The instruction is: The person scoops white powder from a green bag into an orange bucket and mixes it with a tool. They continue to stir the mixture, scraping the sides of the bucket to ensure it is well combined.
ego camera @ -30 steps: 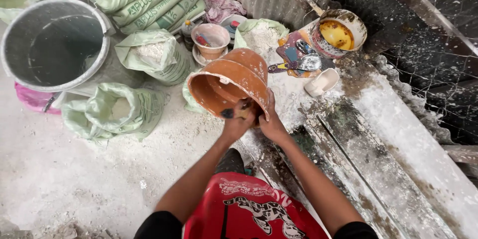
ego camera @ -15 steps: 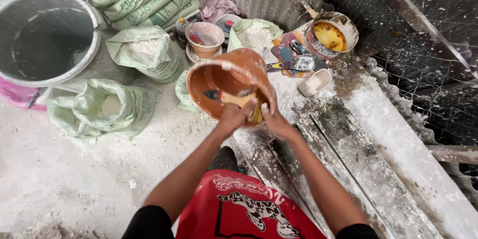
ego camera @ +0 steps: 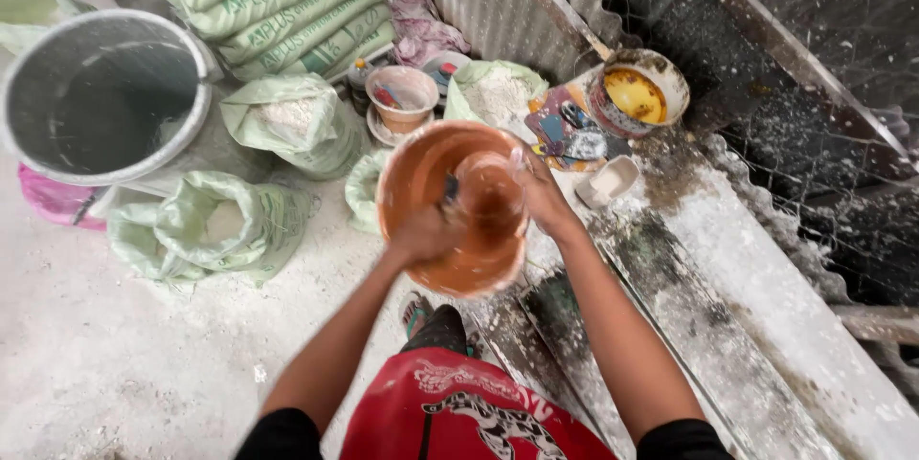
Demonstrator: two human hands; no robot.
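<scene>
Dusty floor (ego camera: pixel 86 364) below: both hands, left (ego camera: pixel 426 235) and right (ego camera: pixel 541 197), clasp the wet orange bowl (ego camera: pixel 455 206); slick clay could let it slip.

An orange bowl (ego camera: pixel 450 206) is held tilted above a dusty floor (ego camera: pixel 105 364), its opening turned toward the camera. The left hand (ego camera: pixel 421 235) is closed at its near rim, with a dark tool just beside it inside the bowl. The right hand (ego camera: pixel 541 197) is pressed against the far right rim. Open green sacks of white powder (ego camera: pixel 282 120) are seen to the left, near a large grey bucket (ego camera: pixel 96 96). A yellow-filled pot (ego camera: pixel 637 91) is set well apart on a grimy ledge (ego camera: pixel 747 278).
</scene>
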